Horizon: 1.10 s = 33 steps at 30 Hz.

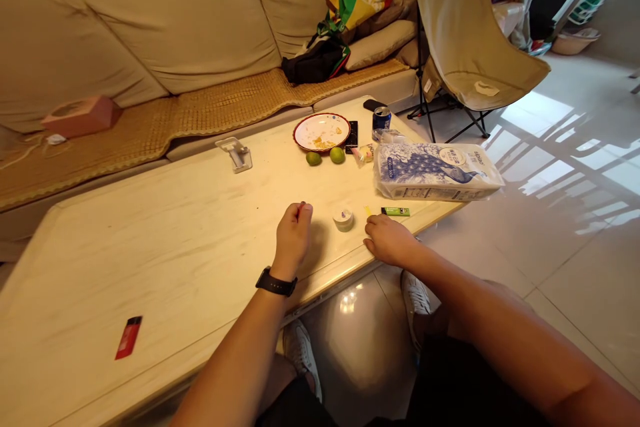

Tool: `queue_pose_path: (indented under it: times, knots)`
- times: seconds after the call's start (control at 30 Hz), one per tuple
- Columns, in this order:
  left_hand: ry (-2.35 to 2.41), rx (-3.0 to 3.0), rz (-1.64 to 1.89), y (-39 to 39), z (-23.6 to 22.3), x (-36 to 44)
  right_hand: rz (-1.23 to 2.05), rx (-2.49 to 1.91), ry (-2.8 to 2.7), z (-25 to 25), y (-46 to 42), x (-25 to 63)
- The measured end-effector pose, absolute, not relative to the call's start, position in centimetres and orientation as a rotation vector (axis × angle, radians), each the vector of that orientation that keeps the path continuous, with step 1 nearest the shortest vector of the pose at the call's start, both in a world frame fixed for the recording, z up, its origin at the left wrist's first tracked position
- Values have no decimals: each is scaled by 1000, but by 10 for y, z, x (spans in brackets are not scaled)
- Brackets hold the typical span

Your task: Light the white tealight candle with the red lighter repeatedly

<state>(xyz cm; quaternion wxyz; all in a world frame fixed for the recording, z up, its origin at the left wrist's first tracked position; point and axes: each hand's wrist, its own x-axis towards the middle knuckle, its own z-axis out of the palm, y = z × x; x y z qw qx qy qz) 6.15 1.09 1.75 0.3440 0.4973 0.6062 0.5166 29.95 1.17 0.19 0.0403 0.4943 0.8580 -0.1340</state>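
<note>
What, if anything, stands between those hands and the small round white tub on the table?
Nothing visible does. The small round white tub sits on the pale tabletop between the left hand and the right hand, with a small gap on each side.

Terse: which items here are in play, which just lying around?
In play:
left hand, curled on the tabletop
right hand, fingertips on the table edge
small white round tub, between the hands
green stick-shaped packet

Lying around:
plate of food scraps
two limes
blue-printed tissue pack
drink can
flat red packet
</note>
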Motion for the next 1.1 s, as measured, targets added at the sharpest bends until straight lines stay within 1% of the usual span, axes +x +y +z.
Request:
queue_pose_path:
  times: [0.13, 0.23, 0.47, 0.9, 1.0, 1.1]
  knots:
    - [1686, 1813, 1148, 6, 18, 67, -401, 1517, 2648, 0, 12, 300]
    - [1697, 2084, 1031, 6, 16, 72, -397, 1515, 2660, -2, 13, 300]
    - [1743, 2310, 902, 12, 12, 81, -402, 1514, 2642, 0, 13, 300]
    - [1701, 2322, 850, 14, 12, 83, -397, 1521, 2658, -2, 12, 300]
    - [1707, 2238, 918, 13, 12, 81, -408, 1523, 2645, -1, 12, 300]
    - [1687, 1929, 1085, 13, 13, 77, -421, 1528, 2633, 1, 12, 300]
